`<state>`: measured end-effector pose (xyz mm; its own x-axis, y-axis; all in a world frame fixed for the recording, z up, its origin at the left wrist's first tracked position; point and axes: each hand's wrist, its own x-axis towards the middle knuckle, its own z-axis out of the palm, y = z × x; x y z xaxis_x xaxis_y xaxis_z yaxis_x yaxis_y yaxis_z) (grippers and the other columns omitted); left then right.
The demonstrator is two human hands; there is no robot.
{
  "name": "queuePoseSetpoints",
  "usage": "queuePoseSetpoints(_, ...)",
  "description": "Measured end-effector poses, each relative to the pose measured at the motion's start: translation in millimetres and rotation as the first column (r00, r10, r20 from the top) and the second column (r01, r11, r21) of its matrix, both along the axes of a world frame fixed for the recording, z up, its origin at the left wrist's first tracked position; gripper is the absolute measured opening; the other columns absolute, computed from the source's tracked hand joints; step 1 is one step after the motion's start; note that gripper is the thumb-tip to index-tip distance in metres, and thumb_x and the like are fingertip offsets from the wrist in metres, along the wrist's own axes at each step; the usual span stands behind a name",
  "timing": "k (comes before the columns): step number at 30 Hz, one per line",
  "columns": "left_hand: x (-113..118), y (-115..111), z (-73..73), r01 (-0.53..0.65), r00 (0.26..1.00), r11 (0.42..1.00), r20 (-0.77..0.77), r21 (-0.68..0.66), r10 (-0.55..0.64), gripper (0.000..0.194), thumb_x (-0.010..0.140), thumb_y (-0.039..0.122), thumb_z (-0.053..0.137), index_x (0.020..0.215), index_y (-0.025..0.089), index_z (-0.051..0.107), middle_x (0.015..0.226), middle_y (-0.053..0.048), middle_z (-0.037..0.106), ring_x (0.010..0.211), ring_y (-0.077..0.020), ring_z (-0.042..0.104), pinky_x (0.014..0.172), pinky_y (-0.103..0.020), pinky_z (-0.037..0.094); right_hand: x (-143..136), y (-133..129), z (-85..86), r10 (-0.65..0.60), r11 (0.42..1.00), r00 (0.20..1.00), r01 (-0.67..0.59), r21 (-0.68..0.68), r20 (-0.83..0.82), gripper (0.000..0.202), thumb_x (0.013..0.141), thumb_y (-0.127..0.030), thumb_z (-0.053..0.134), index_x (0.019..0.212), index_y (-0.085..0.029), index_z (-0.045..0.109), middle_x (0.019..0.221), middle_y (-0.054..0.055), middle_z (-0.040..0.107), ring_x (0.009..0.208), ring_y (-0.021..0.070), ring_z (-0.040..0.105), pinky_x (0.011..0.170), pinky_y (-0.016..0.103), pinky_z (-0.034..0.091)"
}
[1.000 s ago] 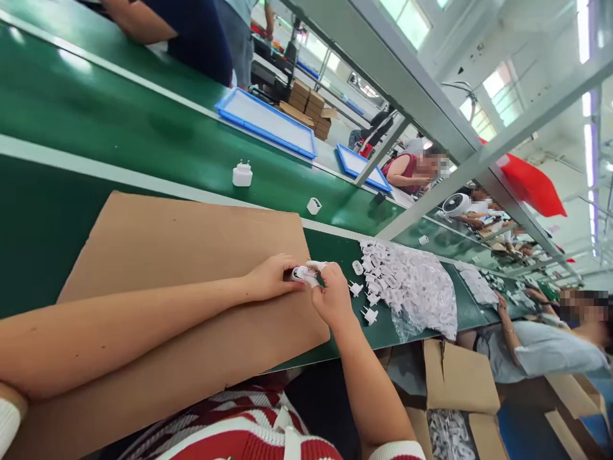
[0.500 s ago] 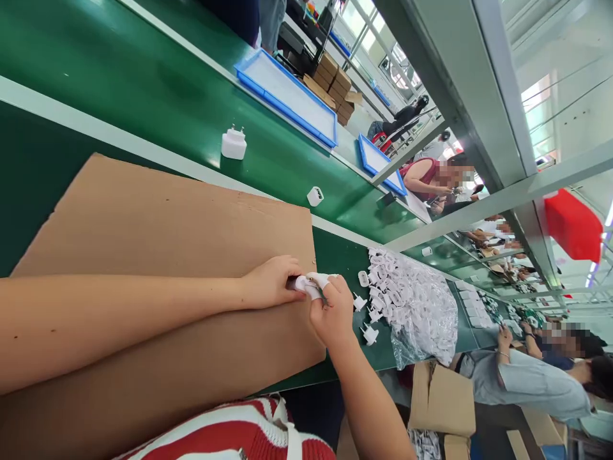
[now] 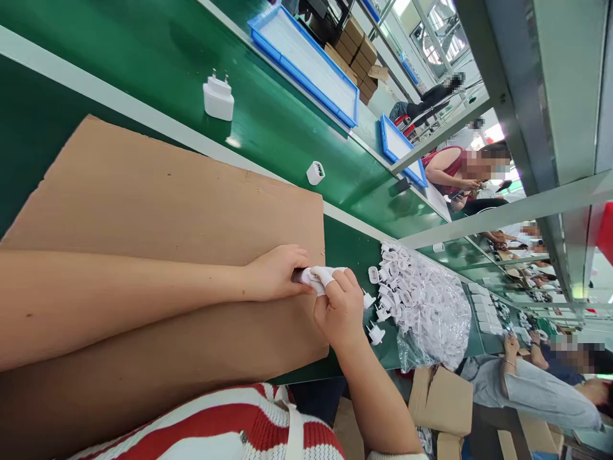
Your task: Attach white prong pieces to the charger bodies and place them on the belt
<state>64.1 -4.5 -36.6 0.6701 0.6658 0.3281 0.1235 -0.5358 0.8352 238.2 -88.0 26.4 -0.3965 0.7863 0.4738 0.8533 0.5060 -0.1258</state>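
Note:
My left hand reaches in over the brown cardboard sheet, its fingers closed round a small white piece with a dark end. My right hand, with white coverings on its fingertips, is pinched on the same piece from the right. Most of the piece is hidden by the fingers. Just right of my right hand, a white plug part and several like it lie on the green table.
A plastic bag of white plug shells lies to the right. On the green belt are a white charger and a white housing. Blue trays stand beyond. Metal frame bars cross the upper right. Other people sit farther along.
The view has shifted, so belt and trays appear higher. The right fingers now cover more of the white piece; both hands remain together on it.

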Motion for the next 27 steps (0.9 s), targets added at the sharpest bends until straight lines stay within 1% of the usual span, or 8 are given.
queuePoseSetpoints(5, 0.6, 1.0, -3.9, 0.006, 1.000, 1.000, -0.008, 0.000, -0.006, 0.029, 0.085, 0.045, 0.076, 0.075, 0.019, 0.067, 0.080, -0.004, 0.065, 0.079, -0.0220, 0.058, 0.074, -0.034, 0.042, 0.6, -2.1, 0.0, -0.025, 0.998, 1.000, 0.024, -0.057, -0.016, 0.041, 0.081, 0.001, 0.049, 0.112, -0.021, 0.066, 0.081, 0.006, 0.061, 0.078, 0.0243, 0.053, 0.064, 0.035, 0.046)
queuePoseSetpoints(8, 1.1, 1.1, -6.1, 0.001, 1.000, 1.000, -0.011, 0.006, -0.001, 0.024, 0.085, 0.040, 0.075, 0.075, 0.019, 0.067, 0.083, -0.004, 0.067, 0.082, -0.0224, 0.059, 0.075, -0.034, 0.043, -0.2, -5.7, -0.9, -0.014, 1.000, 0.999, 0.015, -0.025, 0.051, 0.039, 0.084, 0.000, 0.050, 0.112, -0.021, 0.066, 0.078, 0.006, 0.057, 0.073, 0.0243, 0.049, 0.062, 0.036, 0.043)
queuePoseSetpoints(11, 1.8, 0.4, -6.3, -0.002, 1.000, 1.000, -0.012, 0.006, 0.002, 0.023, 0.083, 0.039, 0.077, 0.076, 0.019, 0.067, 0.083, -0.004, 0.067, 0.082, -0.0225, 0.059, 0.075, -0.034, 0.043, -0.3, -5.4, -0.1, -0.013, 1.000, 0.999, 0.013, 0.000, 0.032, 0.038, 0.085, 0.000, 0.049, 0.111, -0.022, 0.066, 0.077, 0.006, 0.057, 0.073, 0.0238, 0.049, 0.063, 0.036, 0.043)
queuePoseSetpoints(18, 2.8, 0.4, -2.8, -0.016, 1.000, 1.000, 0.002, -0.015, 0.016, 0.030, 0.083, 0.044, 0.076, 0.071, 0.019, 0.064, 0.080, -0.003, 0.065, 0.078, -0.0217, 0.058, 0.072, -0.034, 0.042, 1.7, 2.2, -0.5, -0.076, 0.990, 0.995, 0.083, -0.110, 0.067, 0.036, 0.081, 0.000, 0.053, 0.104, -0.022, 0.070, 0.074, 0.005, 0.057, 0.072, 0.0231, 0.050, 0.061, 0.034, 0.042)
queuePoseSetpoints(20, 2.2, 1.2, -2.1, -0.023, 1.000, 1.000, -0.003, -0.015, 0.023, 0.034, 0.084, 0.049, 0.073, 0.071, 0.020, 0.064, 0.077, -0.004, 0.063, 0.077, -0.0218, 0.057, 0.071, -0.034, 0.041, -1.0, 2.9, -4.9, -0.116, 0.988, 0.993, 0.116, -0.106, 0.004, 0.033, 0.085, -0.003, 0.054, 0.106, -0.022, 0.071, 0.079, 0.006, 0.063, 0.076, 0.0235, 0.054, 0.065, 0.034, 0.046)
queuePoseSetpoints(23, 0.2, 0.3, 1.6, -0.030, 0.999, 1.000, -0.018, 0.001, 0.030, 0.035, 0.087, 0.054, 0.068, 0.076, 0.020, 0.068, 0.076, -0.004, 0.063, 0.077, -0.0227, 0.057, 0.071, -0.034, 0.042, -4.1, 2.2, -12.0, -0.162, 0.981, 0.970, 0.139, -0.135, -0.184, 0.029, 0.092, -0.012, 0.056, 0.113, -0.025, 0.071, 0.087, 0.007, 0.069, 0.081, 0.0235, 0.061, 0.073, 0.036, 0.051)
queuePoseSetpoints(25, -1.1, -1.5, 6.9, -0.033, 0.998, 0.999, -0.049, 0.012, 0.033, 0.033, 0.087, 0.053, 0.067, 0.081, 0.021, 0.071, 0.076, -0.005, 0.064, 0.079, -0.0240, 0.058, 0.072, -0.035, 0.043, 0.0, -2.1, -15.8, -0.220, 0.964, 0.916, 0.151, -0.218, -0.335, 0.034, 0.095, -0.020, 0.059, 0.127, -0.027, 0.066, 0.100, 0.007, 0.072, 0.087, 0.0234, 0.064, 0.080, 0.037, 0.054)
queuePoseSetpoints(27, -1.1, -0.5, 14.5, -0.040, 0.995, 0.999, -0.094, -0.032, 0.037, 0.030, 0.083, 0.050, 0.068, 0.089, 0.022, 0.073, 0.082, -0.005, 0.068, 0.081, -0.0254, 0.062, 0.072, -0.035, 0.045, 13.2, -11.4, -21.1, -0.324, 0.937, 0.835, 0.217, -0.274, -0.446, 0.044, 0.095, -0.028, 0.062, 0.139, -0.028, 0.057, 0.119, 0.011, 0.069, 0.097, 0.0245, 0.065, 0.089, 0.041, 0.055)
